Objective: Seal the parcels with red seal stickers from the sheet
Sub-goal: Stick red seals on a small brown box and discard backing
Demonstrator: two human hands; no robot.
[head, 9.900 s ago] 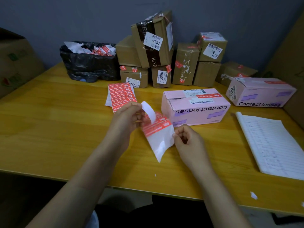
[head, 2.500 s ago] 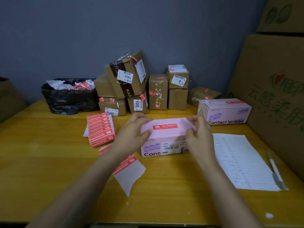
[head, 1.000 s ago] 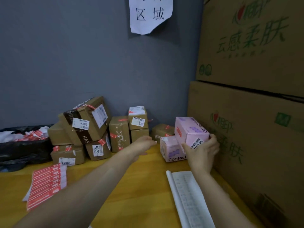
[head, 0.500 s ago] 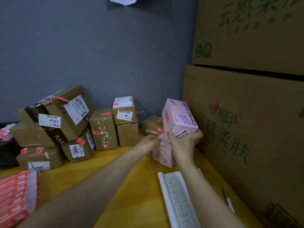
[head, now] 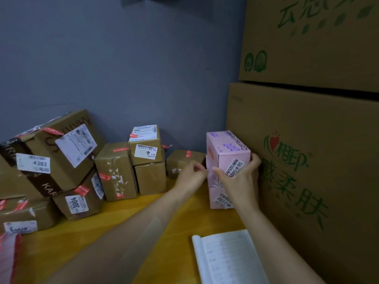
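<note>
A: Right hand point(head: 240, 179)?
B: Wrapped round the top box point(head: 229, 152). Thumb is on the near end, fingers go round the side next to the carton point(head: 307, 160). Firm grasp.
A: Where's that box?
B: On the lower box point(head: 220, 196), far right of the table point(head: 164, 212), just beside the carton. Short labelled end faces the person. Can't tell if it's fully seated.
A: Why there?
B: Looks like stacking. My guess is finished ones get parked in the corner, out of the work area.
A: Finished?
B: Red seal point(head: 210, 149) shows on its left side, so probably. The other sides are hidden.
A: Left hand point(head: 191, 175)?
B: At the stack's left edge, fingers curled. Can't tell if it's touching, pinching or empty, too blurred. I'd guess it's steadying the stack so the top box lands square.
A: Sheet point(head: 8, 255)?
B: Bottom-left edge of view, on the table, well apart from both hands. Neither hand is on it.
A: Rest?
B: Brown parcels point(head: 117, 171) are piled against the wall point(head: 123, 68), several with red strips over their seams. The notebook point(head: 227, 261) lies open in front of the stack.
A: Risk?
B: It's a narrow two-high stack and could tip on release. The carton beside it works as a backstop, likely why it's tucked there.
</note>
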